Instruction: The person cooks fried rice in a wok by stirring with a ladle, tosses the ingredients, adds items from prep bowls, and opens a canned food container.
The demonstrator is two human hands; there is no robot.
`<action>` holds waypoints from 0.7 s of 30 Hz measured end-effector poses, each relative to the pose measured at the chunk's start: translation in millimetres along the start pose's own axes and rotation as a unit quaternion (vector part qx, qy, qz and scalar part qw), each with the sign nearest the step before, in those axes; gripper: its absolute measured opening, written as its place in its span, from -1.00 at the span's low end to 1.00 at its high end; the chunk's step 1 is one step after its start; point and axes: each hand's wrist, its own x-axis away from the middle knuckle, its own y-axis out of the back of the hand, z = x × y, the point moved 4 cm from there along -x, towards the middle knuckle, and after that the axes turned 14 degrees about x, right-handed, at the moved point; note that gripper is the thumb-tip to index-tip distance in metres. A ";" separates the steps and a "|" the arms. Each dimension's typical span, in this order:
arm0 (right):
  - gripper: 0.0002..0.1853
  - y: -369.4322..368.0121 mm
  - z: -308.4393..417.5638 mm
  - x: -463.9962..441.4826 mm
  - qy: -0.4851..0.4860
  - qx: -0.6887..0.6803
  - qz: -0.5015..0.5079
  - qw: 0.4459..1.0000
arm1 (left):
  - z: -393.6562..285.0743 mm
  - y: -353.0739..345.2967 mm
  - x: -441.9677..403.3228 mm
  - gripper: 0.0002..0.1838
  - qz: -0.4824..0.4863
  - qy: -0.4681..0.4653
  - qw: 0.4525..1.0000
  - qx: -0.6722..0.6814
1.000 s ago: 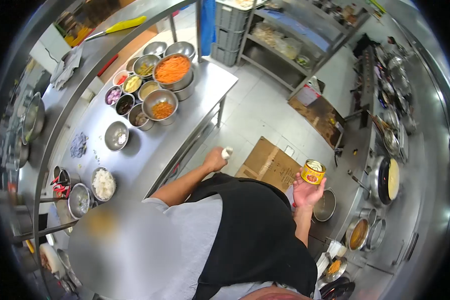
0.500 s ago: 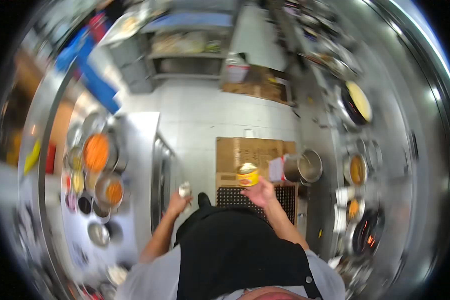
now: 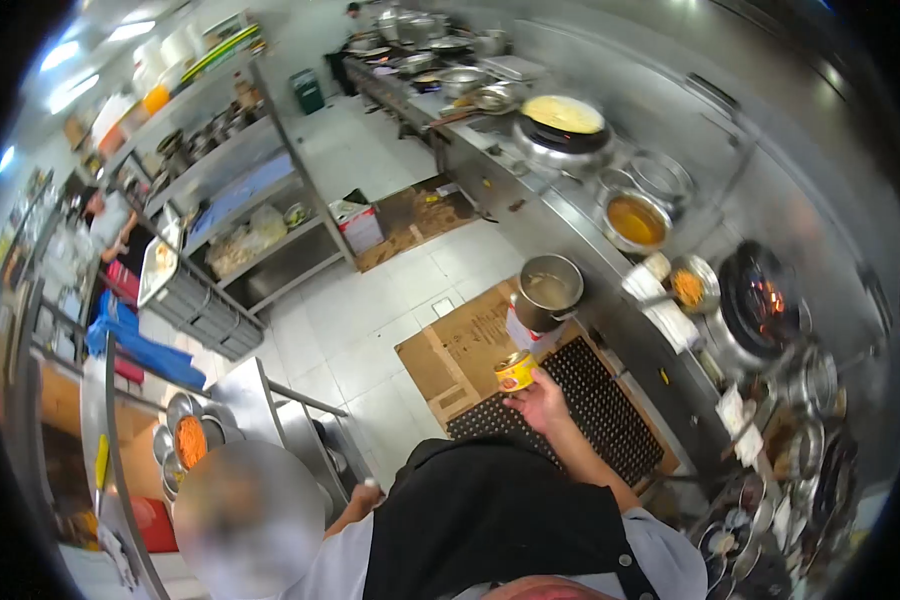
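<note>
My right hand point(image 3: 542, 402) is wrapped round a yellow can point(image 3: 514, 371), which it holds upright in front of my black apron, above the cardboard and the black mat. The can's top looks open. My left hand point(image 3: 363, 497) is low at my left side, beside the steel table; its fingers are closed on a small white object point(image 3: 371, 483) that is too small to make out. A blurred round patch hides part of the view just left of that arm.
Left, a steel table point(image 3: 242, 390) bears bowls, one with shredded carrot point(image 3: 190, 441). Right, a stove counter holds a pale round sheet point(image 3: 564, 114), a pot of orange liquid point(image 3: 636, 220) and a wok with flames point(image 3: 760, 297). A tall pot point(image 3: 549, 287) stands near the can. People are far off.
The view has swung from the left table towards the stove side. The can stays in my right hand, and my left hand now shows only partly, low beside the apron.
</note>
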 end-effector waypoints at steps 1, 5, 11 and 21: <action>-0.53 22.5 11.2 27.0 0.056 0.036 -0.035 0.997 | 21.8 -10.7 13.3 -0.56 -0.164 0.050 0.982 -0.078; -0.55 126.8 24.8 148.2 0.131 -0.021 -0.220 0.966 | -35.1 -21.0 11.3 -0.64 -0.227 0.014 0.970 -0.082; -0.47 231.2 3.8 299.1 0.128 -0.160 -0.320 0.925 | -208.4 -51.4 -57.3 -0.75 -0.214 -0.093 0.967 0.100; -0.41 281.4 25.7 286.4 0.228 -0.203 -0.377 0.875 | -736.5 -262.6 -111.4 -0.68 0.203 -0.231 0.911 0.275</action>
